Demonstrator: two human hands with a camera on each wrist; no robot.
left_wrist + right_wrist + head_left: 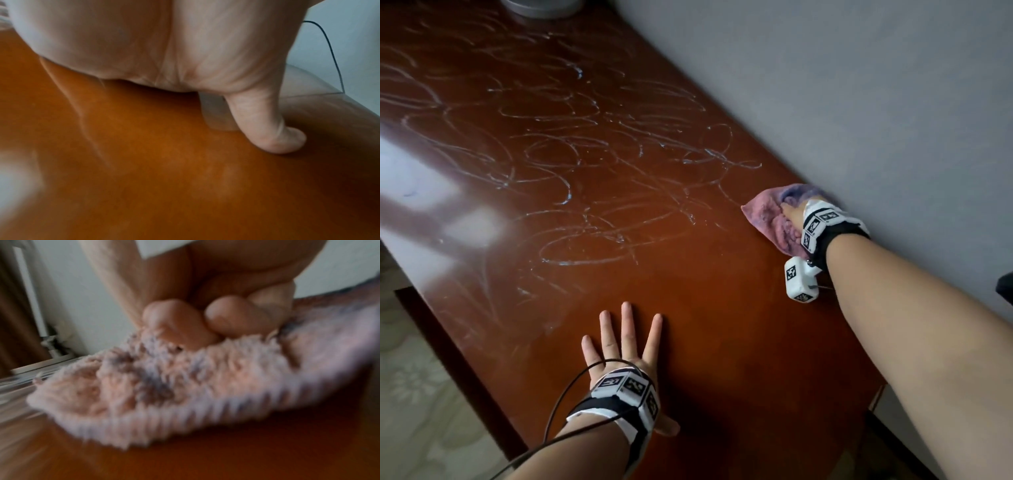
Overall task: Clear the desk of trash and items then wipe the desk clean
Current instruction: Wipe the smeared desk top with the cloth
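The left hand (625, 346) lies flat on the reddish-brown desk (715, 308) near its front edge, fingers straight and spread, holding nothing. Pale looping streaks (571, 154) cover the desk farther back. To the right, against the grey wall (859, 102), the right hand (796, 214) presses a pink-purple cloth (770, 214) onto the desk, fingertips (170, 318) curled into the pile.

Blurry close-up, right hand (195, 308) w/ fingers (230, 316) curled into fluffy pink-purple cloth (164, 386), cloth flat on red-brown desk (246, 456), pale wall (86, 296) behind
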